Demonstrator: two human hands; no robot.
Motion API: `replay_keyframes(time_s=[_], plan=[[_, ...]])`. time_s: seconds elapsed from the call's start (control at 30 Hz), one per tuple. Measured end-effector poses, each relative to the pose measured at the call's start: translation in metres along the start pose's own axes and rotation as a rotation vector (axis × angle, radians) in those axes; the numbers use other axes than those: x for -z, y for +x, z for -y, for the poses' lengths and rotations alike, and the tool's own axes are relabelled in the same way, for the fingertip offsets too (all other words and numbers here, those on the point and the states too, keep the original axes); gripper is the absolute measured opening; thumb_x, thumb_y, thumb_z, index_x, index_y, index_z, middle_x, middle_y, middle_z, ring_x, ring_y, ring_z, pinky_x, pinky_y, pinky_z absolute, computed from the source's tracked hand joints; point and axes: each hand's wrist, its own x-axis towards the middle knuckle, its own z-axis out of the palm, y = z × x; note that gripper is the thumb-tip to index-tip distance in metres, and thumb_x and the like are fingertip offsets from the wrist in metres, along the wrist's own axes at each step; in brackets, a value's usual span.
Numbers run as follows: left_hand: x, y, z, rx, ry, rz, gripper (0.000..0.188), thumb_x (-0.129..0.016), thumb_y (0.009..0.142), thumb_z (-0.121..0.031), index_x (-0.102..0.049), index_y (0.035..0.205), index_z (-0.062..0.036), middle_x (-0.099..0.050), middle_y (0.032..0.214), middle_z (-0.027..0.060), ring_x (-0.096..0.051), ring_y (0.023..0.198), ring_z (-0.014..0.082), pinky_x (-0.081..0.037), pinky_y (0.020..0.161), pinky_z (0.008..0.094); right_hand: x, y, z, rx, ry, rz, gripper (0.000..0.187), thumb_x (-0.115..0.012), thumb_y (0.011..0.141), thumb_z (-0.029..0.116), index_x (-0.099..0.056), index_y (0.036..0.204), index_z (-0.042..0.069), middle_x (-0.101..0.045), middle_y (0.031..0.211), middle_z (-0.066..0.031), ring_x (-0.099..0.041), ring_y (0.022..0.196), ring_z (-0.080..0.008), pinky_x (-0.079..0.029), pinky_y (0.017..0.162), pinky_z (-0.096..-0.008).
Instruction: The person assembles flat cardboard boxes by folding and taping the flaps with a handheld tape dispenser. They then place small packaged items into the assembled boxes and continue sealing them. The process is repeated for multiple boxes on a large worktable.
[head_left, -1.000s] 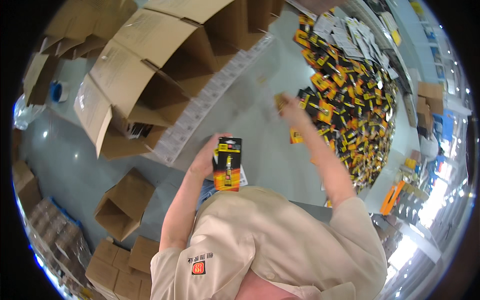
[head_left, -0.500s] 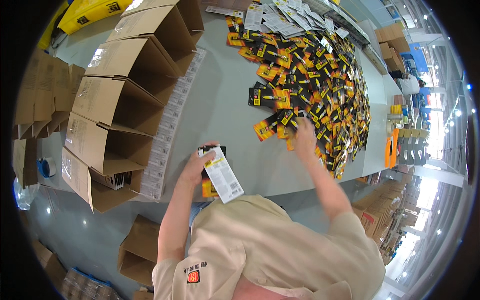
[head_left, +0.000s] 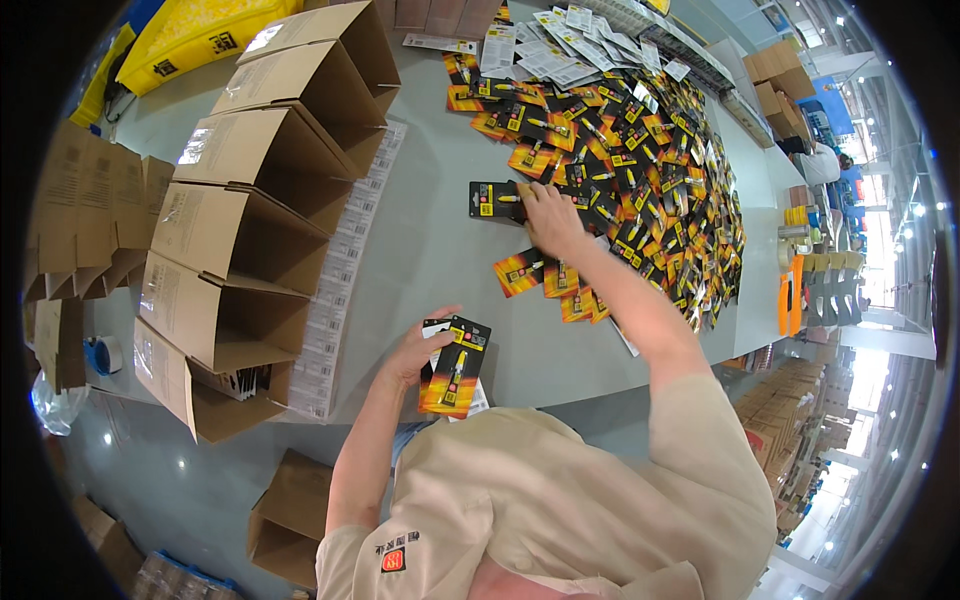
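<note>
My left hand (head_left: 412,358) holds a small stack of blister cards (head_left: 455,378), thumb on top. The uppermost card is black and orange with a slim yellow-and-white tube; white card backs stick out beneath. Farther off, my right hand (head_left: 553,222) grips the right end of another blister card (head_left: 492,200), its fingertips pressed together on it. That card lies at the left edge of a wide pile of similar cards (head_left: 655,190). My right forearm covers part of the pile's near side.
A row of open cardboard boxes (head_left: 215,215) lines the left of the table (head_left: 400,240), cards standing in the nearest. Beside them runs a strip of labelled packs (head_left: 350,250). White-backed cards (head_left: 565,45) lie at the far end, near a yellow bin (head_left: 200,40). An empty carton (head_left: 290,515) sits below.
My right hand has moved left and away from me, onto the card at the pile's edge. The stack in my left hand now shows a black-and-orange front on top instead of a white back.
</note>
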Motion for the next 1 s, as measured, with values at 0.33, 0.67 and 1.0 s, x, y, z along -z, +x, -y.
replay_keyframes(time_s=[0.33, 0.67, 1.0], plan=[[-0.004, -0.02, -0.006, -0.162, -0.018, -0.184, 0.034, -0.071, 0.086, -0.005, -0.062, 0.119, -0.0062, -0.068, 0.104, 0.0054, -0.066, 0.092, 0.0137, -0.056, 0.082, 0.0301, 0.041, -0.136, 0.133, -0.444, 1.158, 0.925, 0.055, -0.06, 0.094, 0.036, -0.051, 0.131, -0.004, -0.061, 0.121, -0.0226, -0.062, 0.109, -0.033, -0.051, 0.09, -0.0416], [-0.002, -0.027, -0.003, -0.112, 0.061, -0.192, 0.037, -0.063, 0.087, -0.001, -0.064, 0.123, -0.0078, -0.069, 0.101, 0.0058, -0.067, 0.086, 0.0143, -0.057, 0.077, 0.0316, 0.03, -0.142, 0.101, -0.493, 0.304, 0.381, 0.075, -0.067, 0.089, 0.048, -0.046, 0.139, -0.004, -0.054, 0.135, -0.0268, -0.051, 0.128, -0.0405, -0.041, 0.108, -0.047], [0.007, -0.022, 0.003, -0.014, 0.145, -0.094, 0.036, -0.071, 0.088, -0.014, -0.064, 0.122, -0.0076, -0.068, 0.1, 0.0051, -0.065, 0.084, 0.0133, -0.057, 0.073, 0.0299, 0.071, -0.114, 0.177, 0.033, 0.631, 0.866, 0.034, -0.06, 0.088, 0.036, -0.066, 0.094, 0.002, -0.071, 0.089, -0.018, -0.07, 0.084, -0.036, -0.056, 0.073, -0.0457]])
